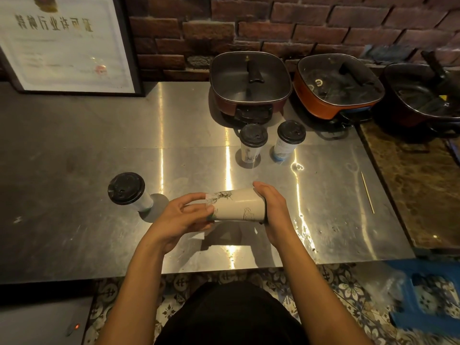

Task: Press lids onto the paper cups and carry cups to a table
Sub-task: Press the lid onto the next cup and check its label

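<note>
A white printed paper cup (239, 206) lies on its side in the air, low over the near middle of the shiny steel counter (189, 125), held between both hands. The left hand (183, 216) grips its narrow base end, thumb and fingers curled closely round it. The right hand (272, 207) is cupped over the wide mouth end with its fingers bent over the rim, so I cannot tell whether a lid sits there. To the left stands a black-lidded paper cup (128, 189). Farther off, right of centre, a second lidded cup (253, 139) and a third lidded cup (290, 135) stand side by side, not touching. Just behind them sit a dark-red square electric pot (250, 83) and an orange square electric pot (336, 88), both under glass lids. A thin wooden stick (367, 192) lies at the right.
</note>
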The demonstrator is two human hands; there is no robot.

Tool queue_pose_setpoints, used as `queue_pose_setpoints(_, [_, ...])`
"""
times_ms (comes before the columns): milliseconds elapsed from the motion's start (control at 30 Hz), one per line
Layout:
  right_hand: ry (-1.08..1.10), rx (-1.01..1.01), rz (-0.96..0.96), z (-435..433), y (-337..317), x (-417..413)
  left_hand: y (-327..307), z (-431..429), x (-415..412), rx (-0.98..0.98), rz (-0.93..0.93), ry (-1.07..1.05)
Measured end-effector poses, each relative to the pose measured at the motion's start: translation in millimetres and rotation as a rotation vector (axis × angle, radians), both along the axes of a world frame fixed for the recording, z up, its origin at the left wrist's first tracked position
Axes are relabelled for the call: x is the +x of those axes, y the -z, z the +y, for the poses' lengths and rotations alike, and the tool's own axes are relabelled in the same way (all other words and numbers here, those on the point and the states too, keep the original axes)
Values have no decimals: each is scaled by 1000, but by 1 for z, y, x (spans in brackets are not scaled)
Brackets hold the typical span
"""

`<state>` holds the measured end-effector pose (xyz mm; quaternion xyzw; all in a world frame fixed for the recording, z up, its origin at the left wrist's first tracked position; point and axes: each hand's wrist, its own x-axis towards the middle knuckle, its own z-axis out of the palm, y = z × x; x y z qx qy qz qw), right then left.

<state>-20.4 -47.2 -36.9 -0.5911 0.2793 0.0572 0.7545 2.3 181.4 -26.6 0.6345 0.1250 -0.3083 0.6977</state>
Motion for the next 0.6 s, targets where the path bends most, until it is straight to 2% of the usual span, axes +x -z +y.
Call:
queue_pose_setpoints(167, [16, 3, -6, -1, 0, -1, -5, -3, 2, 23, 13, 1])
queue_pose_setpoints(367, [30, -29, -19, 0, -6, 0, -5, -1, 0, 26, -88, 40])
queue_pose_setpoints(533, [19, -38, -29, 1, -9, 0, -5, -7, -1, 83, -33, 0])
queue_pose_setpoints(600, [18, -37, -29, 2, -9, 0, -4, -5, -1, 70, -69, 16])
